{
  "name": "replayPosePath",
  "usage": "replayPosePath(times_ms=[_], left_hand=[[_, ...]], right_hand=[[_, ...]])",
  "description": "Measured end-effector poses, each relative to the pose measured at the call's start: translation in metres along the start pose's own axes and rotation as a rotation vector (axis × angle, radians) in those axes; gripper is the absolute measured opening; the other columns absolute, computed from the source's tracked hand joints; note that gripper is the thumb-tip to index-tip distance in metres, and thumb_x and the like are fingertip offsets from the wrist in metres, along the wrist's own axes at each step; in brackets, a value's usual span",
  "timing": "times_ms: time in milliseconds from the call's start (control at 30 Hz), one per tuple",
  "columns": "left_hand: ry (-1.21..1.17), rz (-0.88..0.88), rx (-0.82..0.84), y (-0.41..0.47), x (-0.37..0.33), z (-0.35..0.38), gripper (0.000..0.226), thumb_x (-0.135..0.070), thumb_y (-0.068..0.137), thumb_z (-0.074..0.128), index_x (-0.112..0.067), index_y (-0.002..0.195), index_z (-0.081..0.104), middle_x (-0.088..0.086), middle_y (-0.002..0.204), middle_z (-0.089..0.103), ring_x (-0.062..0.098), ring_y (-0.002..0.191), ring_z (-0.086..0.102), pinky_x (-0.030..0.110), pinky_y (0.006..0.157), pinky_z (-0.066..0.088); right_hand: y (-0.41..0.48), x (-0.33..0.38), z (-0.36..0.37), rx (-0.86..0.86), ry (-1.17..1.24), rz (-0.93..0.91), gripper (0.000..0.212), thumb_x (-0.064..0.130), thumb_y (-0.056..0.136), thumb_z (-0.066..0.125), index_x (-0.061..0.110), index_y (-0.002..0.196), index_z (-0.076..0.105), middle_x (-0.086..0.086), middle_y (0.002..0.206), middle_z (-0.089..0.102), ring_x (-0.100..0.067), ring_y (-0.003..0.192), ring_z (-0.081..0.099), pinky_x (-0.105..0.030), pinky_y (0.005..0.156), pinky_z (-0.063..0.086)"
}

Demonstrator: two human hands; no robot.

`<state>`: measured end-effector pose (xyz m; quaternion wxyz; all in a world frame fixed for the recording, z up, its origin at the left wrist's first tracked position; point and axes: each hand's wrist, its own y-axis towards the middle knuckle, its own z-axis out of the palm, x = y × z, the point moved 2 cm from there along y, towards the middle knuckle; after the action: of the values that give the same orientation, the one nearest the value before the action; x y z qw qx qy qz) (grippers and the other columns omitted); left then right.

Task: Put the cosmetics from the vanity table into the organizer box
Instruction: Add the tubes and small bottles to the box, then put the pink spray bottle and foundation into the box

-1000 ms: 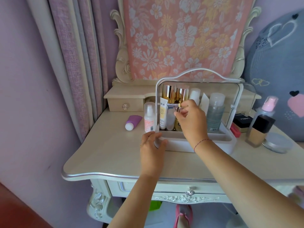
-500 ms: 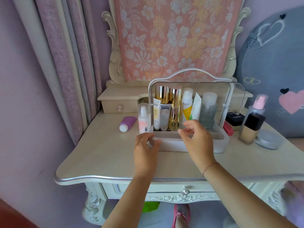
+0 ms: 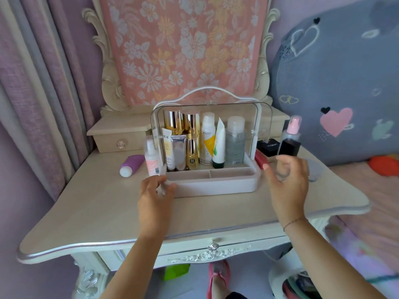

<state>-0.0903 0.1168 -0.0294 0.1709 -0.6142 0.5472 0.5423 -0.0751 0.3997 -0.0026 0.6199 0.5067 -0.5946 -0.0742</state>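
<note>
Right hand swung out of organizer box to right side, fingers loose, empty, near red item. Left hand gripped box's front-left corner. Back row full of bottles; front compartments looked bare. Left out on table: purple tube, pink-label bottle, spray bottle, black box.

I am seeing the white organizer box sitting open on the vanity table, bottles and tubes standing in its back row. A purple tube is lying to its left, beside a pink-label bottle standing upright.

Vanity table; organizer box, bottles
</note>
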Motion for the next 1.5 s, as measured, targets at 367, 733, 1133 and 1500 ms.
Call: replayPosePath(times_ms=[367,733,1133,1500], left_hand=[[0.376,0.494,0.1,-0.02,-0.029,0.04,0.029,-0.008,0.071,0.079,-0.009,0.099,0.072,0.007,0.099,0.069,0.034,0.088,0.062,0.043,0.082,0.047],[0.342,0.494,0.1,-0.022,-0.028,0.046,0.03,-0.008,0.073,0.078,-0.01,0.102,0.071,0.005,0.103,0.069,0.032,0.092,0.061,0.044,0.084,0.045],[0.356,0.475,0.096,-0.023,-0.031,0.046,0.031,-0.008,0.072,0.078,-0.011,0.102,0.071,0.005,0.102,0.069,0.033,0.093,0.061,0.044,0.086,0.044],[0.286,0.389,0.106,-0.022,-0.041,0.045,0.027,-0.012,0.074,0.078,-0.011,0.101,0.072,0.005,0.102,0.07,0.032,0.094,0.062,0.047,0.088,0.046]], right_hand=[[0.072,-0.046,-0.009,0.062,0.065,0.314,0.05,0.03,0.08,0.072,0.001,0.116,0.053,-0.017,0.118,0.052,-0.026,0.104,0.053,-0.034,0.092,0.043],[0.132,-0.069,0.008,0.455,0.158,0.424,0.018,0.03,0.082,0.067,0.018,0.093,0.059,0.006,0.079,0.06,-0.008,0.074,0.057,-0.022,0.059,0.038],[0.15,-0.074,0.001,0.385,0.169,0.312,0.029,0.024,0.084,0.067,-0.004,0.087,0.059,-0.009,0.076,0.048,-0.016,0.074,0.041,-0.031,0.068,0.032],[0.155,0.021,-0.073,0.149,0.343,0.06,0.045,0.039,0.075,0.066,-0.004,0.086,0.058,-0.008,0.072,0.045,-0.016,0.068,0.034,-0.031,0.064,0.03]])
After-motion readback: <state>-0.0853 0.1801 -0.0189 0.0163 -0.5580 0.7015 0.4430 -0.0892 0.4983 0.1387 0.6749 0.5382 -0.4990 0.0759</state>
